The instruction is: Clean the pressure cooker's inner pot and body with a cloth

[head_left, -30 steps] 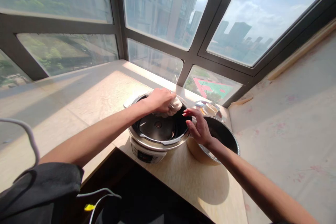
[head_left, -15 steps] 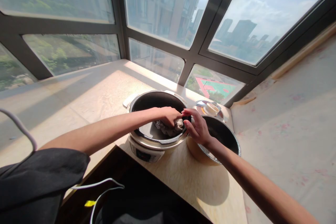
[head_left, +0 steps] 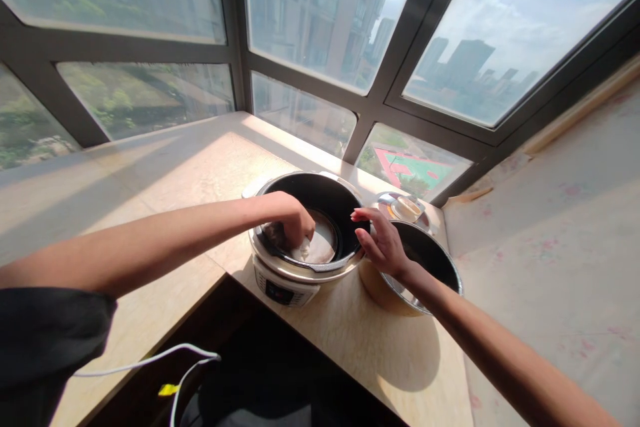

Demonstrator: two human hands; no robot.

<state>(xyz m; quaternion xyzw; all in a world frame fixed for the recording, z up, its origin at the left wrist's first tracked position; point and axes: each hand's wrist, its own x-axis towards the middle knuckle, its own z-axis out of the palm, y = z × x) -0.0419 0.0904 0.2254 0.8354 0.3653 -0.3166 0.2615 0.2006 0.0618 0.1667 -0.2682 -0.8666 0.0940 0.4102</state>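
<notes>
A white rice cooker (head_left: 285, 283) with a dark open well stands on the wooden counter (head_left: 350, 340). My left hand (head_left: 295, 221) is down inside the well at its near left side, closed on a pale cloth (head_left: 306, 251) pressed to the bottom. My right hand (head_left: 381, 240) rests on the cooker's right rim, fingers stretched out, holding nothing. Just right of it stands the removed inner pot (head_left: 425, 260), dark inside with a metal rim.
A round lid with a knob (head_left: 404, 207) lies behind the inner pot by the window. Window frames close off the far side. A white cable (head_left: 150, 361) hangs below the counter's front edge. A covered wall rises at the right.
My left hand with the cloth has gone from the cooker's far rim down into the well and swept to its near left side. My right hand has stayed on the rim.
</notes>
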